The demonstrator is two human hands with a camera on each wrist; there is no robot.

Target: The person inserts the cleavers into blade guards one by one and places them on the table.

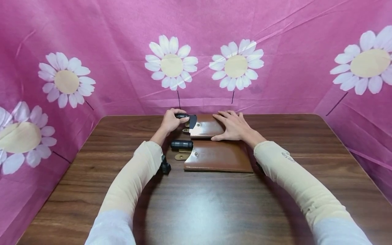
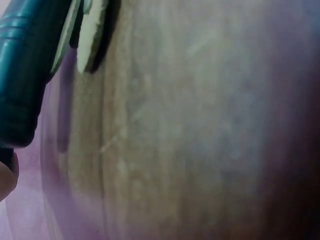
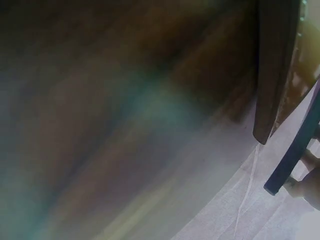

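Two cleavers in shiny brown leather sheaths lie one behind the other in the head view. My left hand [image 1: 172,120] grips the black handle [image 1: 182,115] of the far cleaver. A strip of its dark blade [image 1: 192,121] shows at the sheath's mouth. Across the far sheath [image 1: 205,126] spreads my right hand [image 1: 234,126], holding it with fingers over the top and thumb at the near edge. The near sheath [image 1: 220,158] has a black handle [image 1: 182,144] at its left end. In the left wrist view, the gripped handle [image 2: 20,75] appears close up beside a tan strap [image 2: 92,37].
The dark wood table [image 1: 196,207] stretches toward me. Behind it hangs a pink cloth [image 1: 202,20] printed with white daisies. Snap straps [image 1: 182,157] stick out from the near sheath. A small black device [image 1: 165,166] sits under my left wrist.
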